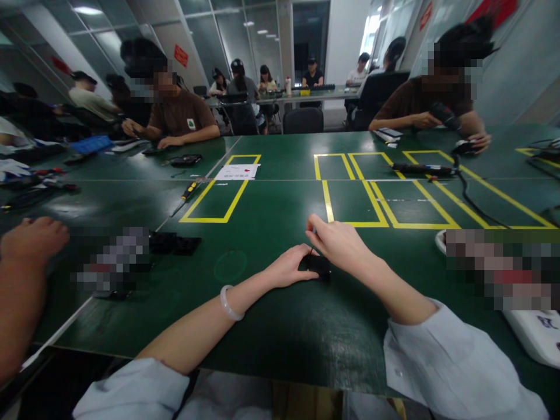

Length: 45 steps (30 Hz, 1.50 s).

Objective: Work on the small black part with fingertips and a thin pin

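Observation:
On the green tabletop (262,321) in front of me, my left hand (291,268) grips a small black part (319,266) between thumb and fingers. It looks like a flat block, and its exact kind is not clear. Above it, my right hand (339,242) is closed in a pinch. A thin dark rod (311,251) runs down from its fingertips toward the black part. The rod's upper end is hidden in the fingers, and I cannot tell whether its tip touches the part. A pale bangle is on my left wrist.
Yellow tape rectangles (203,220) mark the table, with a paper sheet (238,171) on one. A yellow-black screwdriver (189,191) lies left; a corded black tool (424,170) lies right. A white tray (536,332) is at right. Another person's arm (26,280) reaches in at left; co-workers sit opposite.

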Tool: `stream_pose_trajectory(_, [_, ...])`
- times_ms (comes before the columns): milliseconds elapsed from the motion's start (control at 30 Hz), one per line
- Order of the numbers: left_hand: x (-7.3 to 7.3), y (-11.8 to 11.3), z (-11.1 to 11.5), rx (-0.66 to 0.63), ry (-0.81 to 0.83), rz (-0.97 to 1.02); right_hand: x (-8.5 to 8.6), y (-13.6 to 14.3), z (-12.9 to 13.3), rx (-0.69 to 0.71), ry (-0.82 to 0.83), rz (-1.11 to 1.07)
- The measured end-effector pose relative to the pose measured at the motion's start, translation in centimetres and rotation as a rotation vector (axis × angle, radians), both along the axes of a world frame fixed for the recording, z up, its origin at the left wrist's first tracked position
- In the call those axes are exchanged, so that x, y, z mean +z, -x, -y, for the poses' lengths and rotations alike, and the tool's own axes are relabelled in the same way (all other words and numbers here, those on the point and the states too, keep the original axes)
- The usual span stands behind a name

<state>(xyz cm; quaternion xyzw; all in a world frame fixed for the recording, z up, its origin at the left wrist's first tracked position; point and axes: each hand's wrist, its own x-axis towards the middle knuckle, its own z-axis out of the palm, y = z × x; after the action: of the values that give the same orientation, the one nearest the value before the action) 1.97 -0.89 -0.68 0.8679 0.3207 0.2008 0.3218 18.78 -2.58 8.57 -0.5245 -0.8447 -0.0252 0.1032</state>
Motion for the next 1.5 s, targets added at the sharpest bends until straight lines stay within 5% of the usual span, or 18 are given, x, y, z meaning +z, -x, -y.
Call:
stream_pose_trajectory(400, [0.0,0.0,0.0,-0.014,0.020,0.014,0.5,0.8,0.5,-0.051,0.042,0.110])
stream_pose_trajectory(767, [0.0,0.0,-0.1,-0.009,0.031,0.025,0.9,0.3,0.5,0.109,0.111,0.037])
stream_pose_trajectory(1500, [0.1,0.1,-0.1,0.016,0.015,0.002,1.7,1.3,-0.4,-0.014,0.101,0.117])
